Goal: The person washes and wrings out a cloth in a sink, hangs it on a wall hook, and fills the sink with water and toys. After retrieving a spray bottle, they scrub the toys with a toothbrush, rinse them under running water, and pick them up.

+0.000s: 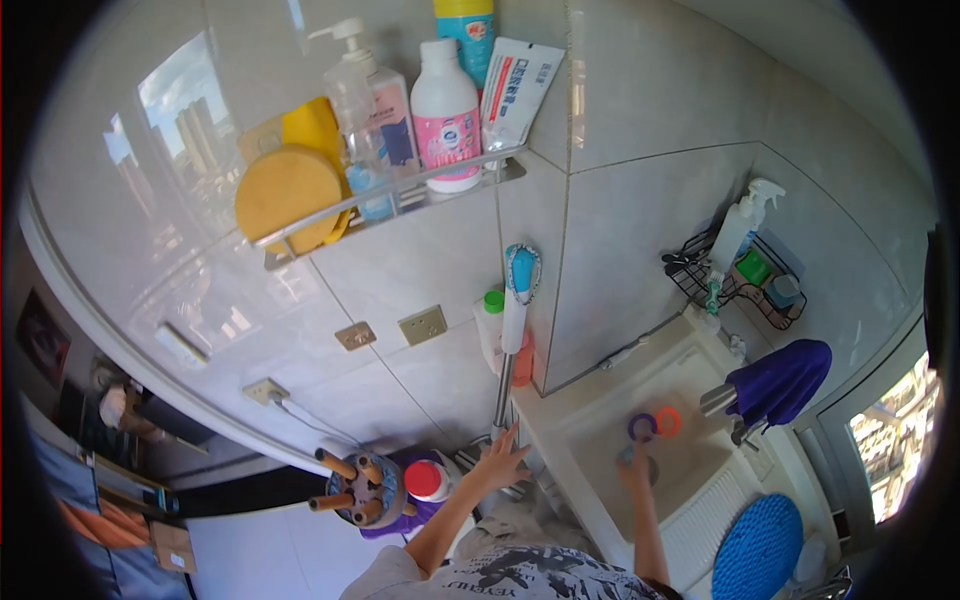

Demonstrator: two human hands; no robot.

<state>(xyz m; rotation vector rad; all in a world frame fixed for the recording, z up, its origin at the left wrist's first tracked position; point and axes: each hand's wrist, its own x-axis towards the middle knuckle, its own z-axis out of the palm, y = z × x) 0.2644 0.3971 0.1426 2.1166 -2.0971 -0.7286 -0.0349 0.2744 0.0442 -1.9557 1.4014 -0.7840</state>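
My left hand [497,464] has its fingers spread, near the lower end of a metal pole [503,390] with a blue and white head that stands against the wall. My right hand [635,470] reaches down into the beige sink [590,440]. Its fingertips are at the lower edge of a purple ring [641,427]; whether they grip it is too small to tell. An orange ring [667,422] lies just right of the purple one. Something bluish, partly hidden, shows beside the right fingers.
Bottles and yellow items stand on a wall shelf [400,200]. A wire rack [780,312] holds a spray bottle. A purple cloth [785,380] hangs over the faucet; a blue round mat [758,548] lies at the sink's right. An upturned stool [368,492] and red-capped bottle [424,480] are lower left.
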